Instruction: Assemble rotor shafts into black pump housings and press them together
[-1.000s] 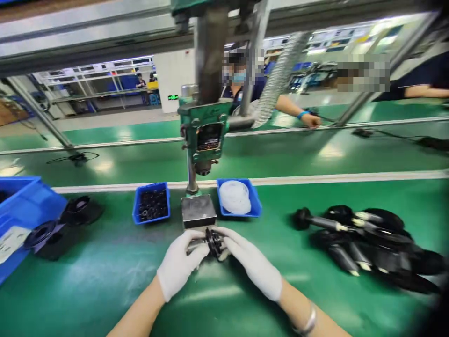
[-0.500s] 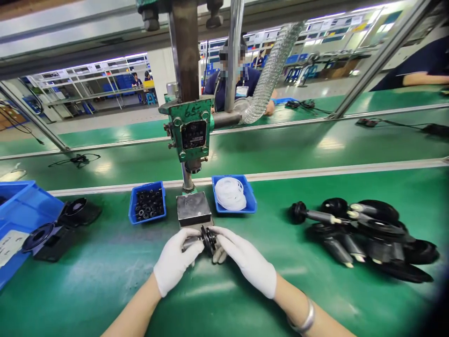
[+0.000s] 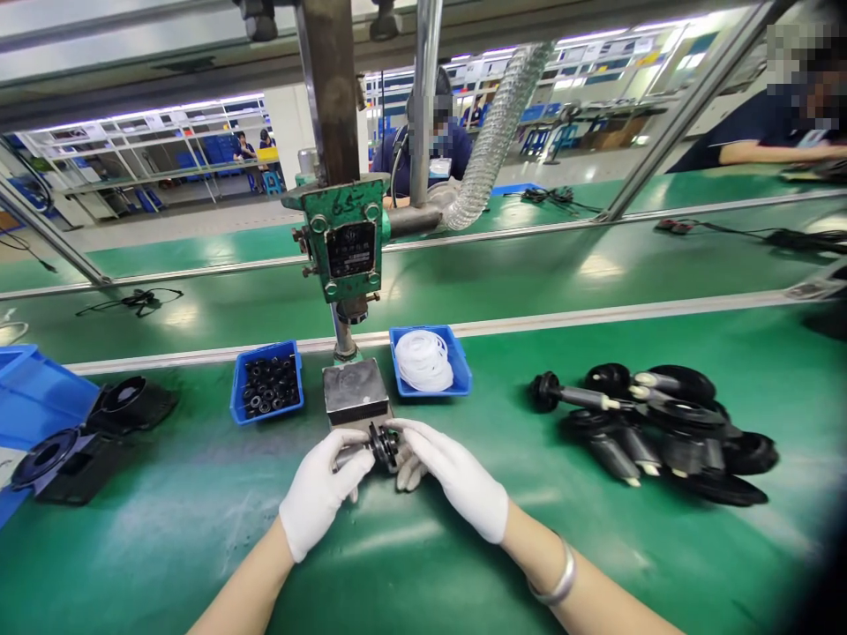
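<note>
Both my hands wear white gloves and meet just in front of the grey metal block point(image 3: 356, 393) of the green bench press point(image 3: 344, 236). My left hand point(image 3: 318, 490) grips the metal shaft end of a small black wheel part point(image 3: 382, 446). My right hand point(image 3: 450, 476) holds the same part from the right, fingers curled around the black disc. The part is held just above the green table, partly hidden by my fingers.
A blue tray of small black rings point(image 3: 266, 387) lies left of the press, a blue tray of white rings point(image 3: 424, 360) right of it. A pile of black shafted parts point(image 3: 652, 428) lies at right. Black housings point(image 3: 93, 428) and a blue bin point(image 3: 33, 397) sit left. People work across the far belt.
The view has shifted so everything sits slightly further left and up. My hands keep the same hold on the black part, with only small finger movement.
</note>
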A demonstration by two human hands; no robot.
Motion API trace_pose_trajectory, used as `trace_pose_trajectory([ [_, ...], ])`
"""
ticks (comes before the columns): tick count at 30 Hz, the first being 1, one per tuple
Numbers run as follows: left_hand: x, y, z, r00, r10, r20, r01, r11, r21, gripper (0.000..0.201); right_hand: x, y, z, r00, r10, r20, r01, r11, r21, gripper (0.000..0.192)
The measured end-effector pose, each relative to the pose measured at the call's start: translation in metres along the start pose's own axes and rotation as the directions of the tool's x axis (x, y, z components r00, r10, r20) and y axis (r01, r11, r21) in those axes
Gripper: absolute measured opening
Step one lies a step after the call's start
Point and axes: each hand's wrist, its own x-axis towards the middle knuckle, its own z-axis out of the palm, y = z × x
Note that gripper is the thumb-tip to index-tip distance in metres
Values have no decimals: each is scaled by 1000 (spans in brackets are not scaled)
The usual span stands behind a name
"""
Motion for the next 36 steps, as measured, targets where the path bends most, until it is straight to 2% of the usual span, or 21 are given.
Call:
trace_pose_trajectory([
  [4, 0, 0, 1, 1000, -15, 4, 15, 1000, 3, 49, 1, -2, -1, 997, -43, -69, 33, 990, -138, 58],
  [7, -1, 0, 1, 1000, -19, 6, 19, 1000, 9, 49, -3, -8, -1, 982, -142, -124, 106, 960, -260, 44],
  [10, -1, 1, -1, 999, -23, 21, 23, 1000, -3, 49, -9, -13, 1, 967, -252, -40, 228, 922, -315, 36],
  [12, -1, 2, -2, 999, -25, 42, 25, 1000, -6, 49, -11, -14, 3, 959, -282, 40, 277, 892, -358, 36],
  [17, -1, 3, -5, 991, -34, 130, 41, 998, -50, 49, -9, 1, 2, 957, -287, 51, 276, 834, -477, 32],
  [19, 0, 2, -6, 991, -44, 127, 53, 996, -69, 48, -5, 13, -3, 962, -268, 42, 255, 840, -479, 35],
  [21, 2, 0, -8, 993, -49, 104, 56, 996, -65, 47, 1, 26, -9, 972, -233, 41, 227, 866, -446, 47],
  [25, 6, -4, -11, 992, -73, 107, 77, 996, -35, 52, 8, 41, -17, 974, -212, 77, 225, 932, -284, 62],
  [29, 3, -4, -9, 995, -65, 78, 62, 997, 44, 47, -3, 23, -12, 970, -237, 51, 242, 934, -261, 56],
  [34, 0, -2, -6, 995, -47, 82, 44, 998, 37, 42, -16, -1, -1, 932, -358, 52, 359, 901, -244, 38],
  [36, -1, -1, -6, 996, -42, 83, 40, 999, 33, 41, -15, -2, -1, 921, -388, -23, 377, 905, -197, 34],
])
